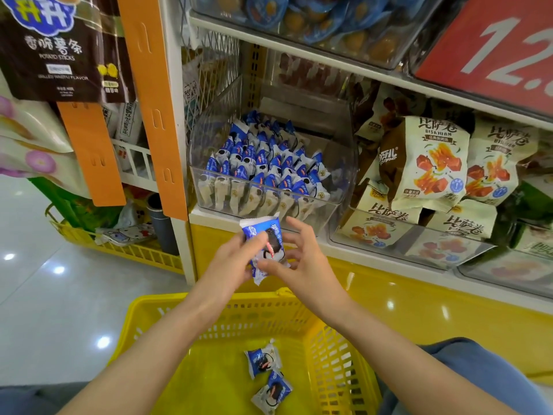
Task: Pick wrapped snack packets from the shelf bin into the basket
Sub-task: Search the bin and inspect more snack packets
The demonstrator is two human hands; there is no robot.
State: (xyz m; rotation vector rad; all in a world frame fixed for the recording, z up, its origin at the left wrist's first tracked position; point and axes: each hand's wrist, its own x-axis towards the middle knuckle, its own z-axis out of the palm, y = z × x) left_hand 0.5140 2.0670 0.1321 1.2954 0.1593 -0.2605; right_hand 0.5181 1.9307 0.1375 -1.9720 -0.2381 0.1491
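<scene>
**Basket ready under the held packet**

Two packets lie on its floor already; it sits right beneath my hands so a drop lands inside. My left hand grips the held packet just below the shelf bin. My right hand is spread loose, thumb touching the wrapper, probably to steady it.

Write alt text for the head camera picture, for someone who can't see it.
A person's left hand grips a blue-and-white wrapped snack packet, the right hand touching it, above a yellow plastic basket. Two matching packets lie in the basket; behind the hands a clear plastic shelf bin holds many more.
</scene>
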